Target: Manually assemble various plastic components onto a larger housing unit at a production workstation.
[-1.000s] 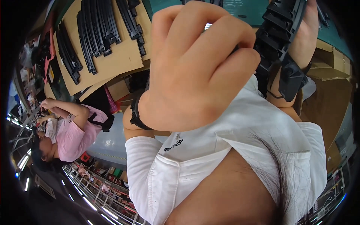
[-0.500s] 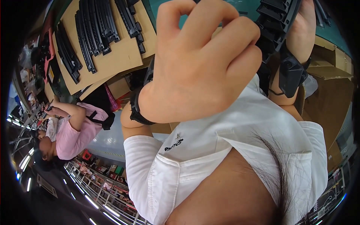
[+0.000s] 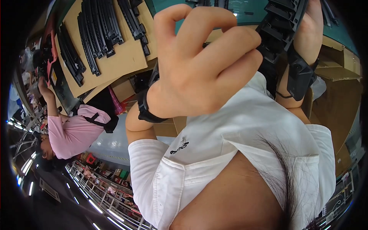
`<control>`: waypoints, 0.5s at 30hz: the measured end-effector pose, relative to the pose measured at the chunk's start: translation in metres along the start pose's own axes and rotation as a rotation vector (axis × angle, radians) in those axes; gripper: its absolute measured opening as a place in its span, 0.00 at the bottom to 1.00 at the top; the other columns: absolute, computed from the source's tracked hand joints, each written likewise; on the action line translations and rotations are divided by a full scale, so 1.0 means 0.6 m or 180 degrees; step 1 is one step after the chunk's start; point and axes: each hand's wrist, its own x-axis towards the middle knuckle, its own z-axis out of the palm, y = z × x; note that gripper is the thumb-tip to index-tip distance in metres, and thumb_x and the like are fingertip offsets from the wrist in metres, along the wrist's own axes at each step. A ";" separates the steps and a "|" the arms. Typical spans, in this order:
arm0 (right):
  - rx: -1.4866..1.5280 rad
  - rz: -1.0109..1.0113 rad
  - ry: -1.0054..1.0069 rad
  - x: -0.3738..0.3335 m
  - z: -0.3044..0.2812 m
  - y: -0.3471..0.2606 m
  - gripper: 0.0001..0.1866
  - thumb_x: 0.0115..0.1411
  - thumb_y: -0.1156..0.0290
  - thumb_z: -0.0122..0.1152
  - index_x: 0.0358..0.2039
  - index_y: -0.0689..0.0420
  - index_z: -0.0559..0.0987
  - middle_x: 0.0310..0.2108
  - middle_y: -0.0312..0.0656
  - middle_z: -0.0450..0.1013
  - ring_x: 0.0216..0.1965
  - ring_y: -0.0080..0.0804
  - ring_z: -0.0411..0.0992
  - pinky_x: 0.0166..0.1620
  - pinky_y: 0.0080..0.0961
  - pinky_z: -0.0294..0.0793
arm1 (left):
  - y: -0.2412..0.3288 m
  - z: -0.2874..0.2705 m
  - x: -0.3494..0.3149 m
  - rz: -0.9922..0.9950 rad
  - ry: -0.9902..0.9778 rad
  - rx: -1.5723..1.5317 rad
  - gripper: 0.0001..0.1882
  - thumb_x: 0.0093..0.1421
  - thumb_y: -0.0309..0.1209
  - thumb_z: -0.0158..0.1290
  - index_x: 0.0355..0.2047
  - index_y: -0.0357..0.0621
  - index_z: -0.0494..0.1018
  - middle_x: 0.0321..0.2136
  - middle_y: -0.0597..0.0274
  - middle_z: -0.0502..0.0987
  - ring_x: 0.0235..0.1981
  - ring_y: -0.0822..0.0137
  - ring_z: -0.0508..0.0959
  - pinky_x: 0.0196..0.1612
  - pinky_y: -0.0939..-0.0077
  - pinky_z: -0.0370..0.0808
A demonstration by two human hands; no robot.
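In front of my chest, my left hand (image 3: pixel 205 63) is closed, with its fingers curled toward the right. Their tips are turned away, so anything pinched there is hidden. A black plastic part (image 3: pixel 281 28) with ribbed, box-like cells stands at the upper right. My right hand (image 3: pixel 311 21) grips it from its right side, partly out of sight behind it. Below that hand, a black angular block (image 3: pixel 301 76) hangs by my right wrist; whether it belongs to the part I cannot tell. The left hand's knuckles are close to the ribbed part, and contact cannot be made out.
Several long black plastic strips (image 3: pixel 97 30) lie on a cardboard sheet (image 3: pixel 126 57) at the upper left. Beyond my hands is a green tabletop (image 3: pixel 251 9) with dark pieces on it. An open cardboard box (image 3: pixel 333 99) stands at right. A person in pink (image 3: pixel 76 130) works at left.
My left hand has moved slightly down and left, uncovering more of the green tabletop. The right hand and black part stay nearly still. The person in pink has raised an arm toward a red object.
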 end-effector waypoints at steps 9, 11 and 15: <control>0.0069 -0.0037 0.0157 0.009 -0.015 -0.020 0.09 0.54 0.71 0.59 0.27 0.61 0.69 0.28 0.42 0.70 0.32 0.33 0.73 0.42 0.29 0.76 | -0.004 0.006 -0.021 -0.0374 0.0150 -0.0443 0.12 0.35 0.25 0.61 0.25 0.46 0.77 0.26 0.67 0.75 0.30 0.65 0.71 0.32 0.76 0.66; 0.0121 -0.0074 0.0191 0.007 -0.016 -0.024 0.09 0.53 0.71 0.59 0.27 0.61 0.69 0.27 0.42 0.70 0.32 0.33 0.73 0.42 0.29 0.76 | 0.002 0.012 -0.025 -0.1145 0.0159 -0.1277 0.15 0.43 0.20 0.59 0.34 0.42 0.73 0.26 0.64 0.74 0.28 0.66 0.73 0.32 0.77 0.67; -0.0012 -0.0068 0.0013 0.004 -0.028 -0.040 0.07 0.54 0.75 0.56 0.31 0.65 0.71 0.30 0.41 0.69 0.35 0.32 0.71 0.44 0.25 0.73 | 0.038 0.013 -0.022 -0.3750 0.0259 -0.4216 0.28 0.52 0.18 0.56 0.52 0.44 0.60 0.24 0.60 0.74 0.25 0.69 0.74 0.31 0.78 0.70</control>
